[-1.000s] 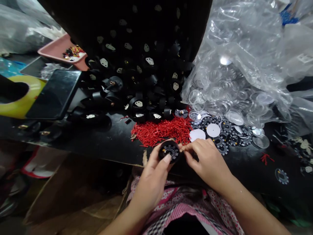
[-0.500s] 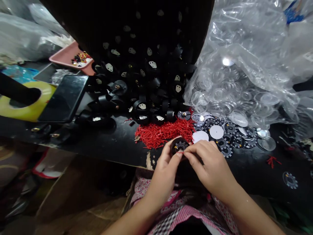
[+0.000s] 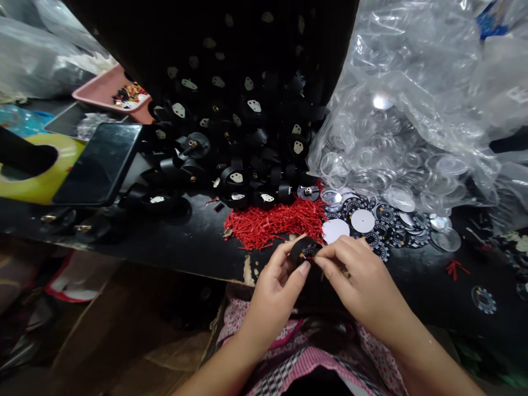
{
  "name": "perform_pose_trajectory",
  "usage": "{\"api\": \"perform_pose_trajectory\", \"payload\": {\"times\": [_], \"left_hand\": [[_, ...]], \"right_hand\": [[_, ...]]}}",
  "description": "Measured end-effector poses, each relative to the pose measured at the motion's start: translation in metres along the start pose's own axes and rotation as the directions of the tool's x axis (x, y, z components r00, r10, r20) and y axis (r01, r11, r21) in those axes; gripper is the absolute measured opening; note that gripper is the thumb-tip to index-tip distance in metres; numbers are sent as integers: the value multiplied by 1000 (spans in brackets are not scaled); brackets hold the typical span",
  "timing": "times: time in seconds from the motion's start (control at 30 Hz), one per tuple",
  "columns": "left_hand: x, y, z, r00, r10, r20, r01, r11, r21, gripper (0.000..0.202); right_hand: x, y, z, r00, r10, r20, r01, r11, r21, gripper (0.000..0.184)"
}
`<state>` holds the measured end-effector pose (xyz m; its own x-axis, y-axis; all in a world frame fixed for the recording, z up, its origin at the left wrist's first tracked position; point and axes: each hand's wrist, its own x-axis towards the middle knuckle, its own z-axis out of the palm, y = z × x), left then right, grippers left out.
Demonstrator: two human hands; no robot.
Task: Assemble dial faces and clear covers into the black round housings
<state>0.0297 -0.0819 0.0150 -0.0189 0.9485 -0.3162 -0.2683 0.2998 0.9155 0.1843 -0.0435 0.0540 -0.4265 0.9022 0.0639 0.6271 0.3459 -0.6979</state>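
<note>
My left hand (image 3: 274, 286) grips a small round black gauge body (image 3: 304, 252) with a printed dial face, thumb and fingers wrapped around its rim. My right hand (image 3: 363, 280) pinches at the dial's face from the right, fingertips pressed together on a tiny red pointer that barely shows. Both hands hover over the near edge of the black table (image 3: 185, 242). Just beyond them lies a heap of red pointers (image 3: 274, 221).
A big pile of black gauge bodies (image 3: 235, 137) fills the table's middle. Printed dial discs (image 3: 373, 225) and clear lenses spill from a plastic bag (image 3: 412, 110) at right. A dark phone (image 3: 99, 162), yellow tape roll (image 3: 41, 176) and pink tray (image 3: 107, 88) sit left.
The hands with the gauge body drifted slightly right and down. The right fingers closed in on the dial face, and the left hand tilted the body so less of the dial shows.
</note>
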Motion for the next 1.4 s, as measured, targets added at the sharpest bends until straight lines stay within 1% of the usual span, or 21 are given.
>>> {"api": "perform_pose_trajectory", "payload": {"times": [0.1,0.23,0.43,0.53,0.6,0.77,0.87,0.97,1.03,1.17,1.27,1.33,1.4], "left_hand": [[-1,0,-1,999,-17,40,17,1000,-10,28],[-3,1,0,999,29,35,-29,1000,7,29],[-4,0,2,992,124,17,-125,989,76,25],[-5,0,2,989,149,2,-149,984,102,23],[-6,0,2,987,158,-9,-156,981,113,23],[-10,2,4,980,191,-47,-181,969,169,23],[-12,3,5,978,195,-80,-175,963,207,25],[-14,3,5,978,189,-88,-168,965,199,26],[-15,2,5,977,197,-86,-175,960,218,27],[-17,2,5,962,256,-93,-219,929,299,32],[-18,3,4,956,276,-95,-234,920,315,34],[-17,4,2,959,272,-81,-233,919,319,35],[-13,6,0,974,220,-48,-196,932,305,35]], "right_hand": [[0,-1,-2,999,14,32,-15,999,36,14],[-2,-3,-3,1000,27,3,-27,1000,3,15],[-6,-6,-1,997,73,-19,-70,990,122,15],[-9,-5,-1,994,105,-12,-101,978,181,15],[-11,-4,0,995,101,-18,-96,975,199,13],[-13,-5,2,996,30,-87,-15,985,174,12],[-13,-7,2,996,-11,-86,26,985,169,13],[-12,-7,1,995,-35,-98,51,986,161,13],[-12,-7,1,993,-41,-111,58,986,154,13],[-14,-9,4,992,-41,-121,58,989,135,15],[-17,-13,7,989,-34,-141,52,991,126,17],[-17,-14,9,988,-20,-152,37,993,109,18],[-17,-13,9,989,5,-146,6,997,74,19]]}}
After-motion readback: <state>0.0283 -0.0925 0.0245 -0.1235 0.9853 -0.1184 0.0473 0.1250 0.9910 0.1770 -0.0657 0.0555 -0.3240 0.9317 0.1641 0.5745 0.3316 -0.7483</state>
